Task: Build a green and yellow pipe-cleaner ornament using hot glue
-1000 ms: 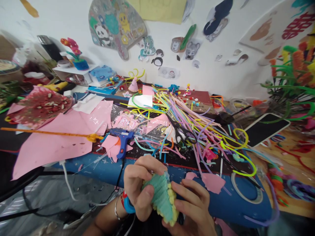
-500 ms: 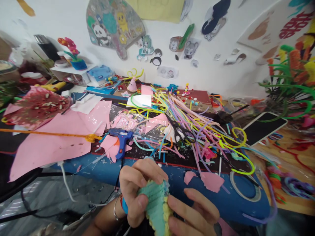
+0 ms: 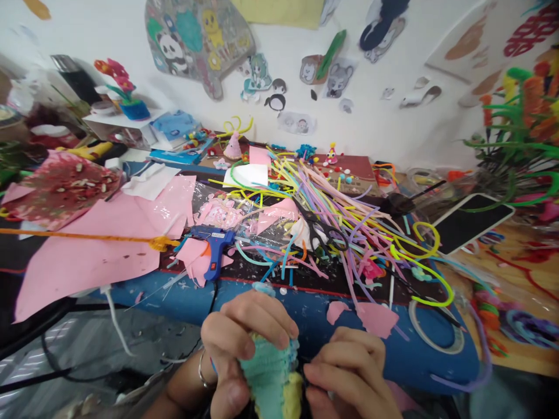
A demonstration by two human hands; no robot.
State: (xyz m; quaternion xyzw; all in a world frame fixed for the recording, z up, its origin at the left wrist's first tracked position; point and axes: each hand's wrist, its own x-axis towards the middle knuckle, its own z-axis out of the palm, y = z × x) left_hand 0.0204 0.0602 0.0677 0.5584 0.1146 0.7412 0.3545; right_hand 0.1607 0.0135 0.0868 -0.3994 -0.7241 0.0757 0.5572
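My left hand (image 3: 244,343) grips a mint-green fuzzy pipe-cleaner piece (image 3: 268,372), its fingers over the top and the thumb at the lower left. Ridged rows run across this piece. A yellow fuzzy border (image 3: 292,396) lines its right side, and a light blue bit shows above the fingers. Just right of that border is my right hand (image 3: 349,372), with curled fingers and the tips pressed together. What those tips pinch, if anything, is hidden. The bottom of the piece runs out of view.
Ahead on the table lie a blue glue gun (image 3: 213,247), black scissors (image 3: 321,230), a heap of coloured pipe cleaners (image 3: 332,198) and pink felt sheets (image 3: 96,250). A phone (image 3: 474,221) and a roll of clear tape (image 3: 437,331) are at right. Pink scraps (image 3: 375,319) lie near the front edge.
My right hand has drawn back from the piece's edge to the right, and its spread fingers have curled together. My left hand has shifted slightly left and down with the piece.
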